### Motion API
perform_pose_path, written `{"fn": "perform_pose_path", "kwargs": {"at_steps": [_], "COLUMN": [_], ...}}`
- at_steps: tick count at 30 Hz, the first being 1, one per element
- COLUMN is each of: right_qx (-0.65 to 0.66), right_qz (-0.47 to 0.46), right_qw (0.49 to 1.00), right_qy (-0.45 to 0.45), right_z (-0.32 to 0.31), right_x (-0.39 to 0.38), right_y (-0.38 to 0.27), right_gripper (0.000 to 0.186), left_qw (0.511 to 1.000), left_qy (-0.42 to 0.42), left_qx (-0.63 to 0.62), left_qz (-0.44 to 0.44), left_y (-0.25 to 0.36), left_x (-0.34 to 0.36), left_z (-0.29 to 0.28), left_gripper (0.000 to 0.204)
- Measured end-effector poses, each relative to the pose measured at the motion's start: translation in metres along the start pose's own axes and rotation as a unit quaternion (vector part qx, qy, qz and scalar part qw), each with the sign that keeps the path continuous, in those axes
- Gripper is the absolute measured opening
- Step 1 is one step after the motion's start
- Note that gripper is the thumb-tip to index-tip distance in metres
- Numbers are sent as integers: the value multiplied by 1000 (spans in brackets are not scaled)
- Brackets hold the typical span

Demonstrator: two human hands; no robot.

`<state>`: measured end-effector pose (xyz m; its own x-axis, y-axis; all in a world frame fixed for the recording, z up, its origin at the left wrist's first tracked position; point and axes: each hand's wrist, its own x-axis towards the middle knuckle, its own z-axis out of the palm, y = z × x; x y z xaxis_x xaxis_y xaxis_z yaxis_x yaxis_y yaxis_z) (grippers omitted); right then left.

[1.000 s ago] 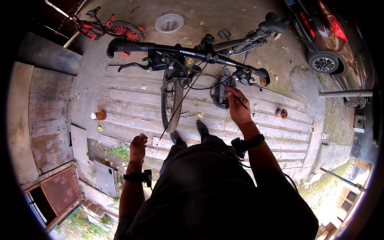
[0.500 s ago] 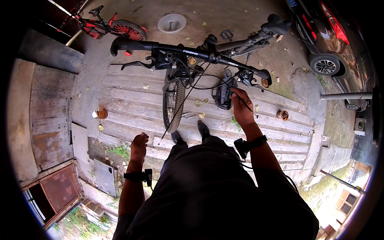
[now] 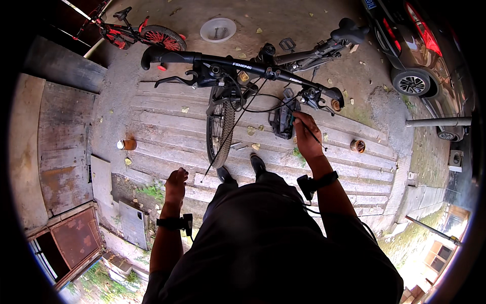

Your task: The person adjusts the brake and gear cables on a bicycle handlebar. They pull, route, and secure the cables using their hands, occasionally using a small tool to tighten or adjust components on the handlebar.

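Note:
In front of me stands a bicycle with a black handlebar (image 3: 228,63) and a knobby front tyre (image 3: 226,133). A loose black cable (image 3: 217,154) runs from the bar area down past the tyre, its free end near my left hand. My right hand (image 3: 307,134) is closed below the right brake lever (image 3: 316,101) on a thin dark rod or cable (image 3: 318,141). Teal shows at its upper end by my fingertips. Beside that hand sits a dark bulky object (image 3: 281,121), its kind unclear. My left hand (image 3: 175,187) hangs with curled fingers, apart from the bicycle, and nothing shows in it.
Brown jars stand left (image 3: 129,145) and right (image 3: 357,146) on the slatted ground. A white basin (image 3: 217,30) with small parts and a red-black bicycle (image 3: 147,34) are farther off. A dark car (image 3: 412,76) is parked at the right, by a grey pole (image 3: 438,122).
The handlebar has shifted very slightly to the right. Both hands stay nearly where they were, the right one still gripping the thin dark rod or cable.

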<state>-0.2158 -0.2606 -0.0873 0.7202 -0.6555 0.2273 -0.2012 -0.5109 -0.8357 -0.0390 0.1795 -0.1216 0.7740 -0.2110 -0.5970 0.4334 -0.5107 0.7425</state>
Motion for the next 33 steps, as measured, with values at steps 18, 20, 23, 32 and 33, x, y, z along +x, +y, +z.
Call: {"fn": "perform_pose_path", "kwargs": {"at_steps": [18, 20, 23, 32, 33], "right_qx": [-64, -67, -29, 321, 352], "right_qz": [-29, -29, 53, 348, 360], "right_qw": [997, 997, 998, 875, 856], "right_qy": [13, 18, 6, 100, 116], "right_z": [-6, -8, -14, -31, -33], "right_x": [-1, -2, -7, -35, -38], "right_y": [2, 4, 11, 35, 37], "right_gripper": [22, 23, 25, 35, 35], "left_qw": [1000, 999, 989, 942, 938], "left_qy": [-5, -15, -39, -101, -108], "left_qx": [-1, 31, 124, 282, 291], "left_qz": [2, 24, 77, 154, 152], "left_y": [-2, 2, 20, 37, 39], "left_x": [-7, -9, -15, -2, 1], "left_z": [1, 5, 20, 67, 71], "left_gripper": [44, 45, 49, 43, 41]}}
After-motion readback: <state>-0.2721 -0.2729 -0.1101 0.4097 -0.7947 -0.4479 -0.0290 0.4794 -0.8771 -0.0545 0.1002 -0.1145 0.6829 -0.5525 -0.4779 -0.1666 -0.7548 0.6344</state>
